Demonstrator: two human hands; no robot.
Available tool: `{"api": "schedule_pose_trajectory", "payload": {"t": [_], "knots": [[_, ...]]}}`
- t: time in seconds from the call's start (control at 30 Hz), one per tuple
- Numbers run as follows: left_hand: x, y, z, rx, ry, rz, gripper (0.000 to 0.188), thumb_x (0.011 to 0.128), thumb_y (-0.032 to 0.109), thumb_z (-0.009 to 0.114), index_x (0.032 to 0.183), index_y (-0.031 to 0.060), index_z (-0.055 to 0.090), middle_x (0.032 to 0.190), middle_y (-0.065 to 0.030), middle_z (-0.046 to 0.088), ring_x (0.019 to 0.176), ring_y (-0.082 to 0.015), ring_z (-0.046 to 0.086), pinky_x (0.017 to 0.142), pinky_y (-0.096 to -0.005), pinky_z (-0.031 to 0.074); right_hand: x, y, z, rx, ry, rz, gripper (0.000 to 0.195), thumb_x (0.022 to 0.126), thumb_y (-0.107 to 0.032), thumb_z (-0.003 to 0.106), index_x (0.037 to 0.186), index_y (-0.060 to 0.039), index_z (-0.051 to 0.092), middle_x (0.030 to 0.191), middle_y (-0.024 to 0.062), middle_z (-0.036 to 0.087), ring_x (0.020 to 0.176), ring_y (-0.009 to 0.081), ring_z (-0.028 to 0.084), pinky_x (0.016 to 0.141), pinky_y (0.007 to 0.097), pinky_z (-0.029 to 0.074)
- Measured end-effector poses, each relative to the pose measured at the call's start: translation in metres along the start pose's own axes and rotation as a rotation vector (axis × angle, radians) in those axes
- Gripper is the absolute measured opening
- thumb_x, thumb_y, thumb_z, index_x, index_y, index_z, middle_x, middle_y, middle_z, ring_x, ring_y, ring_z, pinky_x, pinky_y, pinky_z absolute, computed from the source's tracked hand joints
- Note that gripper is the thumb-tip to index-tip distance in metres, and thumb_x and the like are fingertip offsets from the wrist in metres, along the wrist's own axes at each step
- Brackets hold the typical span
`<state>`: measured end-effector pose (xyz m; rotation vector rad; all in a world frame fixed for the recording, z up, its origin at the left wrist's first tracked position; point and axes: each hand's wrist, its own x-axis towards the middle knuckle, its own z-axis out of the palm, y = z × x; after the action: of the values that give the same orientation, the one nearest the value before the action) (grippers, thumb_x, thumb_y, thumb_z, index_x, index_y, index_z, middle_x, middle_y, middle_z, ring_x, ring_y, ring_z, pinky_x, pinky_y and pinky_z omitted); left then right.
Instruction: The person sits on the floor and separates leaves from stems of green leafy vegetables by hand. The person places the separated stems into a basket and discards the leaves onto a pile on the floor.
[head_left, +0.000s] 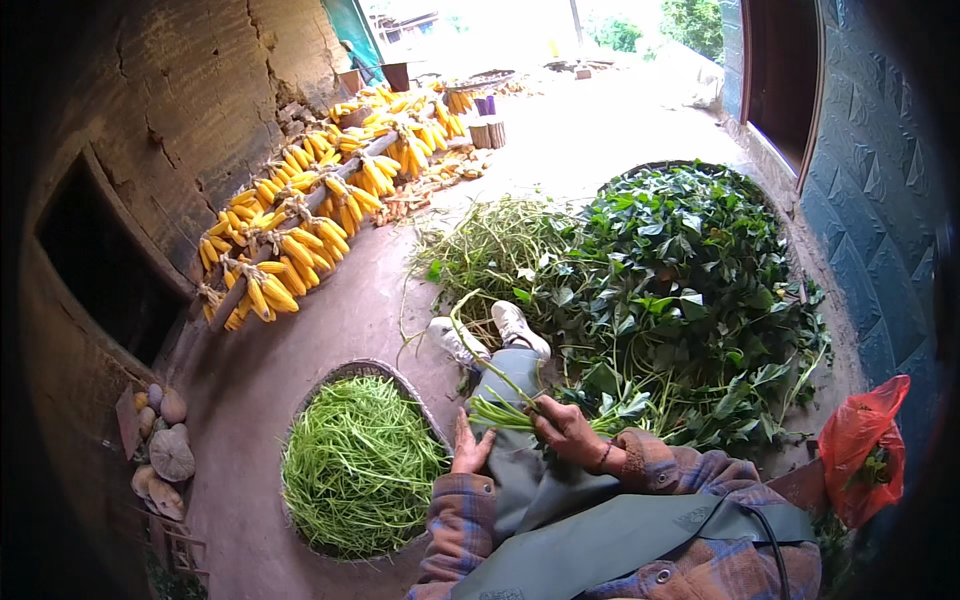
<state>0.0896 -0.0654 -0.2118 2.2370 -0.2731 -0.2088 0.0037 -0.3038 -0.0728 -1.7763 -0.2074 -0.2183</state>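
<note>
My right hand (568, 433) is closed around a small bunch of green stems (501, 412), with one long vine stem (499, 371) running up and away from it. My left hand (471, 448) is beside the bunch's left end, fingers pointing up; whether its fingertips touch the stems is unclear. Both hands are above my lap, which a grey-green apron (525, 469) covers. To the left, a woven basket (409, 385) is full of cut green stems (360, 465). A big heap of leafy vines (675, 262) lies ahead and to the right, beside a tangle of paler stripped vines (499, 244).
Corn cobs (300, 247) hang in bunches on a wooden pole (319, 195) by the cracked wall. Pumpkins (172, 454) sit at far left, and a red plastic bag (862, 450) is at right. Two short logs (487, 133) stand near the bright opening.
</note>
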Motion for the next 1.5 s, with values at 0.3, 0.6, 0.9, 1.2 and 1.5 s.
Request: {"api": "schedule_pose_trajectory", "payload": {"t": [0.3, 0.6, 0.9, 1.2, 1.5], "knots": [[-0.027, -0.007, -0.021, -0.279, -0.133, -0.142, 0.071, 0.092, 0.058, 0.054, 0.137, 0.0033, 0.048, 0.124, -0.017, 0.06, 0.111, -0.0262, 0.057, 0.099, -0.0353, 0.041, 0.002, 0.001, 0.002, 0.001, 0.001, -0.028, 0.012, 0.095, -0.014, 0.055, 0.095, -0.0016, 0.053, 0.067, 0.0169, 0.057, 0.058, 0.0276, 0.059, 0.055, 0.0393, 0.045], [-0.075, -0.055, -0.014, -0.132, 0.005, -0.237, 0.063, 0.095, 0.059, 0.047, 0.133, 0.0108, 0.055, 0.104, -0.0158, 0.069, 0.096, -0.0286, 0.065, 0.086, -0.0385, 0.048, 0.002, 0.001, 0.002, 0.014, -0.032, 0.018, 0.012, 0.095, -0.014, 0.055, 0.096, -0.0026, 0.052, 0.066, 0.0159, 0.058, 0.059, 0.0318, 0.06, 0.056, 0.0401, 0.046], [-0.122, 0.045, -0.033, -0.722, 0.626, -0.138, 0.026, 0.099, 0.025, 0.056, 0.092, 0.0009, 0.062, 0.062, -0.0062, 0.059, 0.06, -0.0166, 0.061, 0.068, -0.0323, 0.053, -0.003, -0.004, 0.008, -0.055, -0.066, -0.093, 0.011, 0.094, -0.013, 0.055, 0.094, -0.003, 0.052, 0.071, 0.0211, 0.057, 0.067, 0.0427, 0.058, 0.058, 0.0445, 0.045], [-0.094, 0.126, 0.032, -1.126, -0.075, -0.111, 0.066, 0.088, 0.02, 0.072, 0.142, 0.0055, 0.036, 0.116, -0.0075, 0.059, 0.107, -0.0153, 0.057, 0.094, -0.0287, 0.048, -0.005, 0.012, 0.016, -0.072, -0.093, -0.116, 0.013, 0.092, -0.014, 0.058, 0.099, -0.0032, 0.055, 0.077, 0.0238, 0.06, 0.075, 0.0456, 0.059, 0.06, 0.0463, 0.047], [-0.075, 0.168, 0.024, -1.157, -0.02, -0.253, 0.053, 0.096, 0.047, 0.055, 0.128, 0.0042, 0.054, 0.117, -0.0065, 0.059, 0.108, -0.0136, 0.053, 0.092, -0.0296, 0.044, -0.003, 0.006, 0.012, -0.018, -0.195, -0.051, 0.019, 0.093, -0.009, 0.055, 0.111, -0.0019, 0.054, 0.079, 0.0239, 0.061, 0.081, 0.0457, 0.06, 0.064, 0.0458, 0.047]]}}
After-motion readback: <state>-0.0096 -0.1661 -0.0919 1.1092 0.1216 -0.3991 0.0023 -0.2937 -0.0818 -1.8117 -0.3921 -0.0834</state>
